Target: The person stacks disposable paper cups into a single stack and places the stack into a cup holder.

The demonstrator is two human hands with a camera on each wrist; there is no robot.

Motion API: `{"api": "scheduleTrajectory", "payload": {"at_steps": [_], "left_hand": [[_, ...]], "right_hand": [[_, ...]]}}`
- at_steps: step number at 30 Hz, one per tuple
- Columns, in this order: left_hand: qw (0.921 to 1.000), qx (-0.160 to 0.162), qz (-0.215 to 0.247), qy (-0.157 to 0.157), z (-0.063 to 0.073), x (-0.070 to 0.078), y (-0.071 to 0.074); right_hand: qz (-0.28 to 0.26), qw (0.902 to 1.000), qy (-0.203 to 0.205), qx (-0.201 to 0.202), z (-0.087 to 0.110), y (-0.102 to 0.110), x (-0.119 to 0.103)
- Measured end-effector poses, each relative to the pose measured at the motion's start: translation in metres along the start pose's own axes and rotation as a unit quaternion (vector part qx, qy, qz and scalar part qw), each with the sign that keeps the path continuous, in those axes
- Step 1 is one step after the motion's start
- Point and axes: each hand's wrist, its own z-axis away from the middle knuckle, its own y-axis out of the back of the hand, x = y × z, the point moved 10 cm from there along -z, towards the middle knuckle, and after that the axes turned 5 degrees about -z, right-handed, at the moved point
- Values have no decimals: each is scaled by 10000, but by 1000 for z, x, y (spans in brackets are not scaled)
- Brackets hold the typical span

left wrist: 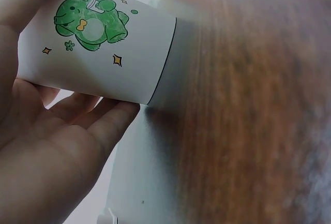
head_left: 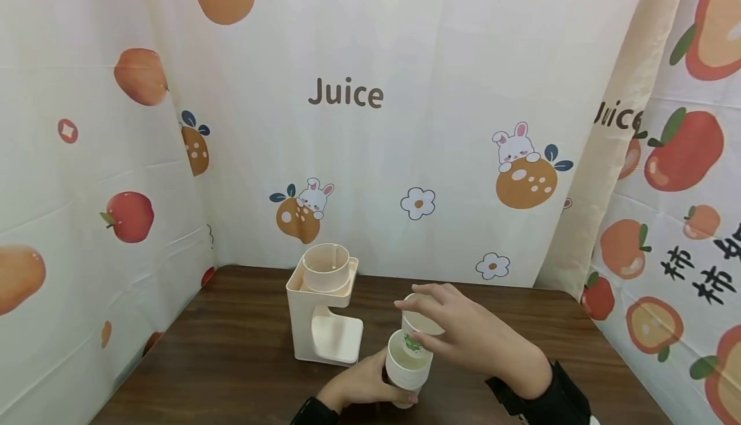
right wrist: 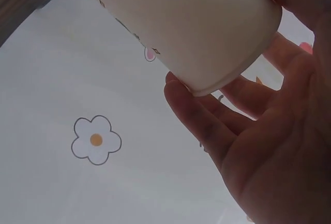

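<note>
My left hand (head_left: pixel 366 377) grips a stack of white paper cups (head_left: pixel 407 373) low over the table. In the left wrist view, the outer cup (left wrist: pixel 98 76) bears a green bear print, and fingers and thumb go round it. My right hand (head_left: pixel 463 328) pinches a single paper cup (head_left: pixel 421 322) near its rim, fingers on one side and thumb on the other. The base of this cup stands at the mouth of the stack; whether it is partly inside cannot be told. In the right wrist view, the single cup (right wrist: pixel 207 27) is tilted, its rim among the fingertips.
A cream-coloured stand (head_left: pixel 301 322) with a round sleeve (head_left: pixel 326 267) on top and a flat lower ledge (head_left: pixel 338 338) is left of the cups. It rests on a dark wooden table (head_left: pixel 231 348). Fruit-printed curtains (head_left: pixel 370 155) enclose the table at the back and sides.
</note>
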Motion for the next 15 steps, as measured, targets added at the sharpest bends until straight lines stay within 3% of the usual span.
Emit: {"api": "scheduleTrajectory", "payload": {"at_steps": [7,15], "left_hand": [[10000,-44,-13,2,1,-1,-1],[9997,-6,-64,251,1,-4,0]], "right_hand": [[-41,9999,141,11,-1,-3,-5],[-214,9996,138,-84,0,-12,-7]]}}
